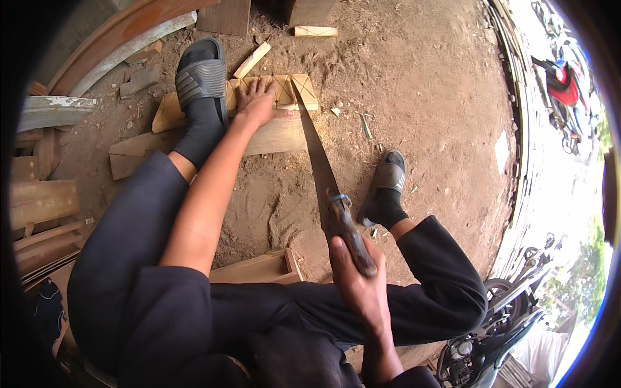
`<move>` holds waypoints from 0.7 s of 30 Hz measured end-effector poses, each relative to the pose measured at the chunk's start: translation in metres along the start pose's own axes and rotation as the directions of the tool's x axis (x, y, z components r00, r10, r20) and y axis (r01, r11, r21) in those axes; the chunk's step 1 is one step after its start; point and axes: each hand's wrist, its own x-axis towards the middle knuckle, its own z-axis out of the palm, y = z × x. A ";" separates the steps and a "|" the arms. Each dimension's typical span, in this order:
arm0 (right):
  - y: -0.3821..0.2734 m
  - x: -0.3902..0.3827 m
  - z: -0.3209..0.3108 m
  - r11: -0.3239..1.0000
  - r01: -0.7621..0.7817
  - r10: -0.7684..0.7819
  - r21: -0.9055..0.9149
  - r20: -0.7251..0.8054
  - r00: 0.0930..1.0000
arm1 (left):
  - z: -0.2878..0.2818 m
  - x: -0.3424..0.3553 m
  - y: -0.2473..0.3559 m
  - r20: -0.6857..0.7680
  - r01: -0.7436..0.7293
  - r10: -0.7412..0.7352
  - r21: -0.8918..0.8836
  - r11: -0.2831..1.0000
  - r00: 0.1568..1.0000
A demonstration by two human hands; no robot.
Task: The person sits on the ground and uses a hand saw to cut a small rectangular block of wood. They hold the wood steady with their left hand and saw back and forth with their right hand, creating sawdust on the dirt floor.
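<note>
My right hand is closed round the dark handle of a handsaw. Its long blade points away from me, and the tip lies at the marked yellowish wood block, near its right end. Crossed pencil lines run over the block's top. My left hand rests flat on this block with fingers spread, left of the blade. Underneath or just nearer lies a wider pale board. My left foot, in a dark slide sandal, presses on the block's left part.
Two small wood offcuts lie on the dirt ground beyond the block. My right foot in a sandal stands right of the blade. Stacked timber lines the left side. Motorcycles stand at the right.
</note>
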 end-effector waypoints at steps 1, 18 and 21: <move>0.000 0.006 0.002 1.000 -0.004 0.004 0.030 0.002 1.000 | 0.005 -0.005 0.001 -0.035 -0.004 0.003 -0.001 1.000 0.999; 0.004 -0.010 0.009 0.992 0.103 -0.101 -0.066 0.039 0.994 | 0.028 -0.020 -0.002 -0.138 -0.004 0.011 0.051 0.999 0.990; 0.006 0.008 0.017 0.983 0.146 -0.147 -0.114 0.000 0.989 | 0.027 -0.019 0.000 -0.158 -0.018 0.023 0.030 0.999 0.987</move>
